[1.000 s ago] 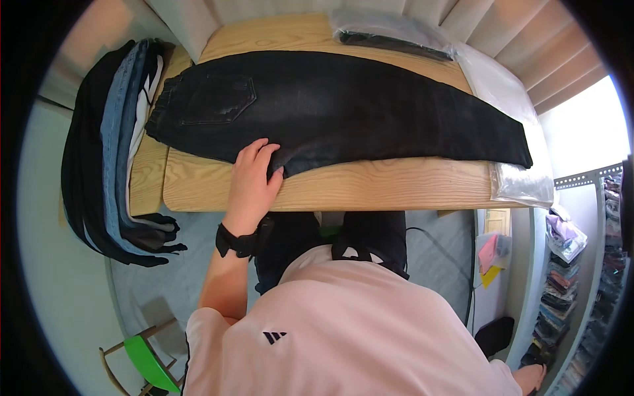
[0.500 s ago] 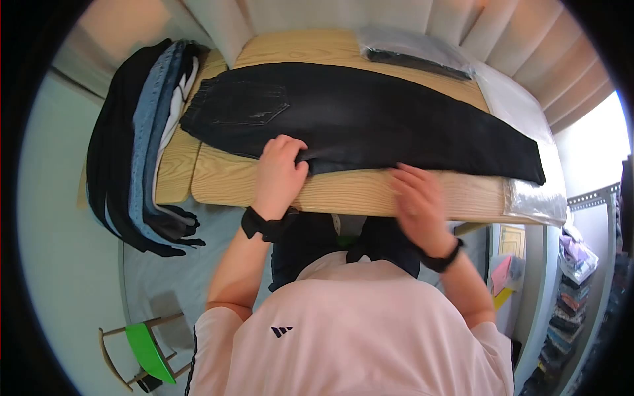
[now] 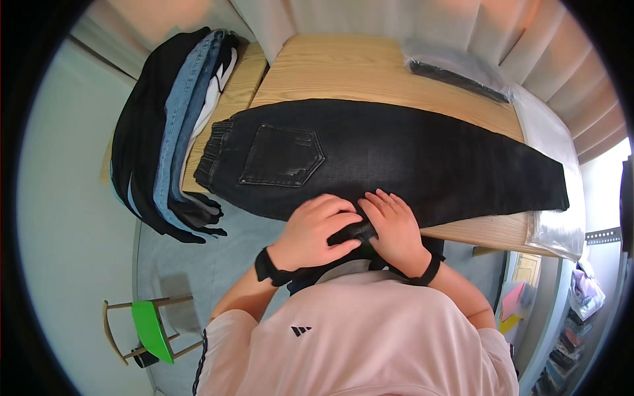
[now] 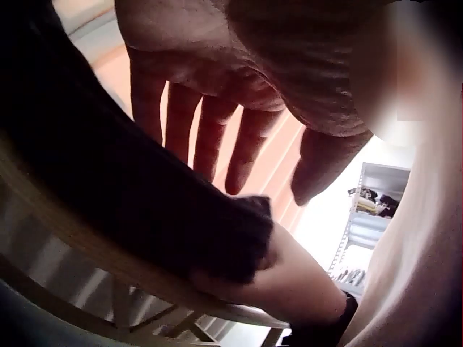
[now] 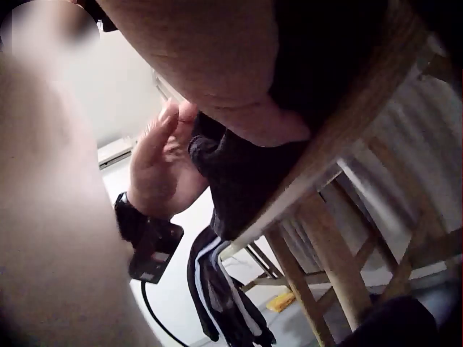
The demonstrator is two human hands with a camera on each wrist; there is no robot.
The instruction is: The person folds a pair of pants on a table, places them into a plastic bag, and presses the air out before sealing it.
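Black jeans point(image 3: 376, 145) lie flat and folded lengthwise on the table, with an elastic waistband point(image 3: 214, 152) at the left and a back pocket point(image 3: 284, 155) facing up. Their near side hangs over the table's front edge by my body. My left hand point(image 3: 320, 231) hovers at this near edge, its fingers loosely extended and its thumb apart in the left wrist view. Beside it, the straight fingers of my right hand point(image 3: 396, 231) rest on the jeans. A bunched dark fold point(image 3: 353, 232) shows between both hands.
A pile of trousers point(image 3: 175, 125) drapes over the table's left part. At the back right lies a plastic-wrapped dark package point(image 3: 459, 76). Clear plastic bags point(image 3: 561, 231) lie under the jeans' hem. A green-backed chair point(image 3: 152, 330) stands on the floor at the left.
My right hand has come up from the lower right to the jeans, beside the left. The jeans have shifted toward my body, over the front edge. The head view has turned.
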